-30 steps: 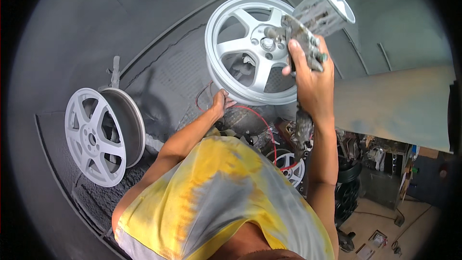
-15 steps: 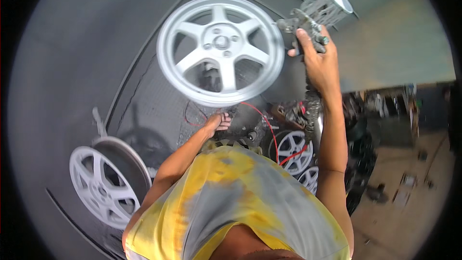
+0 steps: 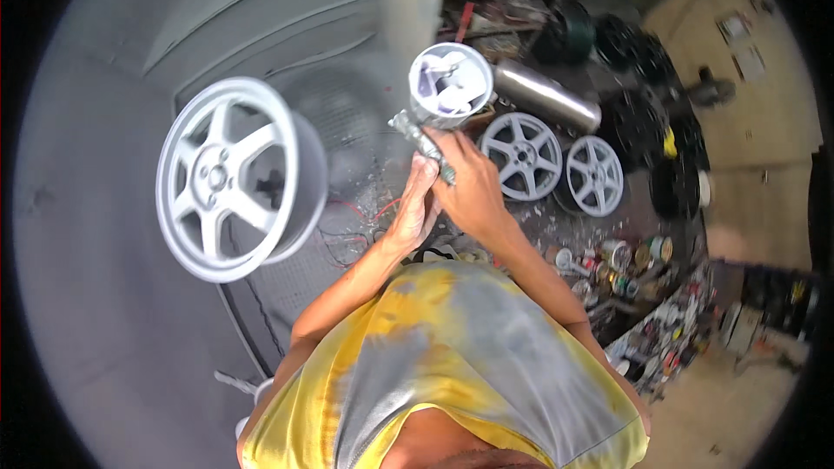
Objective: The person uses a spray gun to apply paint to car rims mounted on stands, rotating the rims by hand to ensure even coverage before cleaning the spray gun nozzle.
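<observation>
A spray gun [image 3: 423,146] caked with grey paint is in front of my chest, with a paint cup [image 3: 452,87] on top. The cup is open and holds pale, whitish-grey paint. Wrapped round the gun's body is my right hand [image 3: 469,181]. My left hand [image 3: 419,201] meets it from the left, its fingers closed at the gun's rear; the exact grip is partly hidden. Off to the left stands a freshly pale-grey six-spoke wheel rim [image 3: 216,177], apart from both hands.
Two more grey rims [image 3: 521,157] lie to the right, near a shiny metal cylinder [image 3: 552,95]. Several paint cans [image 3: 618,254] crowd the floor at the right. Dark rims [image 3: 615,122] stand beyond them. A thin red hose [image 3: 350,207] lies behind my left forearm. Grey booth walls [image 3: 87,208] rise at left.
My view has swung right, so the large rim sits further left. The spray gun has come down toward my chest. My left hand has risen from low and joined it.
</observation>
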`<state>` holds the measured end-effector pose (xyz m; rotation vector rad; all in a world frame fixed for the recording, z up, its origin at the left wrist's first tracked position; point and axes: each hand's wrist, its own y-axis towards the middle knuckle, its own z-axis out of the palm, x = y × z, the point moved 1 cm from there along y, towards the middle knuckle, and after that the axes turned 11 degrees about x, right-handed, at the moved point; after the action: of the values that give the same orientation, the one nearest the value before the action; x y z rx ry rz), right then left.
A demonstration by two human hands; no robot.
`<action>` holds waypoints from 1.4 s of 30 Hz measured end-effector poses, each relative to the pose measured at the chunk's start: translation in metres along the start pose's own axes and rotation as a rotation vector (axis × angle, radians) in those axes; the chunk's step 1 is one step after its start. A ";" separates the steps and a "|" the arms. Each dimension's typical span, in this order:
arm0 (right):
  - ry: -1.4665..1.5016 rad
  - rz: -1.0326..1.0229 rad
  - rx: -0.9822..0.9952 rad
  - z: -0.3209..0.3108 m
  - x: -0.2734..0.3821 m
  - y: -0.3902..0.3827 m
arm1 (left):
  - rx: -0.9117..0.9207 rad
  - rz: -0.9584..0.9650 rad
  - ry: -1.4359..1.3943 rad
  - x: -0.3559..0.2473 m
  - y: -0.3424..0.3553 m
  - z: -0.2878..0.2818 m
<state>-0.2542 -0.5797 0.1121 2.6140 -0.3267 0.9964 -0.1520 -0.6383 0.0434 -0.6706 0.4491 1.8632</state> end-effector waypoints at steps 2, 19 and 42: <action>-0.109 0.067 -0.015 -0.026 -0.020 -0.031 | -0.071 -0.084 -0.078 0.037 0.021 0.033; -0.445 0.450 -0.478 -0.328 -0.131 -0.245 | 0.484 -0.516 0.174 0.274 0.152 0.183; -0.606 1.215 -0.716 -0.403 -0.195 -0.384 | 0.951 -1.307 0.210 0.475 0.259 0.265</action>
<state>-0.5157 -0.0553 0.1803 1.7970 -2.0889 0.1468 -0.5916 -0.2386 -0.0549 -0.3106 0.7109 0.2486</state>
